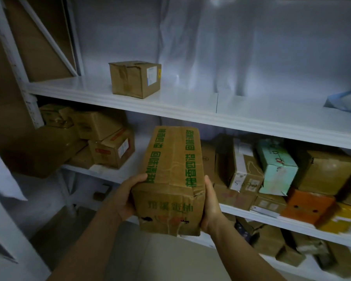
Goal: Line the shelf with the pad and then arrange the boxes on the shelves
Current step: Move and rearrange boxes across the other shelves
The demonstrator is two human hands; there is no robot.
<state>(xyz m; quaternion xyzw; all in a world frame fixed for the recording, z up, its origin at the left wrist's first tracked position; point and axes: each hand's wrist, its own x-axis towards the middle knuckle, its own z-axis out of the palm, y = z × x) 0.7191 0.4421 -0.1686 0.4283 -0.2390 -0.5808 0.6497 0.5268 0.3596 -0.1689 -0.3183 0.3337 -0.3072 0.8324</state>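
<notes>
I hold a long, dented brown cardboard box (pixel 171 179) with green printed tape in front of the middle shelf. My left hand (pixel 128 196) grips its left side, thumb on top. My right hand (pixel 210 205) grips its right side near the bottom corner. On the white upper shelf (pixel 190 102) a smaller brown box (pixel 135 79) with a white label stands alone, left of centre. I cannot tell whether a pad lies on that shelf surface.
The middle shelf (pixel 114 173) carries several brown boxes at left and a crowded pile at right, including a mint-green box (pixel 277 167) and an orange box (pixel 308 205). More boxes fill the lowest shelf at right. A blue bag (pixel 346 102) lies on the upper shelf's far right.
</notes>
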